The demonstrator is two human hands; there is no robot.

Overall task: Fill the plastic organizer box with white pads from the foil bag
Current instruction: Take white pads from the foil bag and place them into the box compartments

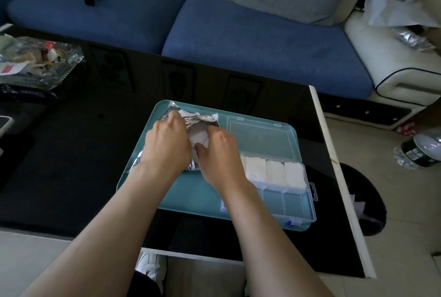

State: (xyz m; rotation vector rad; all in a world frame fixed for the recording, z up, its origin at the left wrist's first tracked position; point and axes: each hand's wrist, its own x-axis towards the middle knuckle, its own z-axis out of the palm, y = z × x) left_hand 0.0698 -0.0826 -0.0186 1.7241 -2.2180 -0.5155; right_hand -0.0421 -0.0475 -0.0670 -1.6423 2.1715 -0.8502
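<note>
left hand (167,144) gripped foil bag (199,119) at tray's (188,195) far left corner. right hand (219,151) pinched a white pad (196,138) at its mouth. box (294,201) by tray's right edge, part filled.

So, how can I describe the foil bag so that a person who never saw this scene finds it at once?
Find the black table, then the teal tray on it. The foil bag lies on the tray's left half, gripped by the left hand, beside the clear organizer box. It alone is crinkled and silver.
</note>
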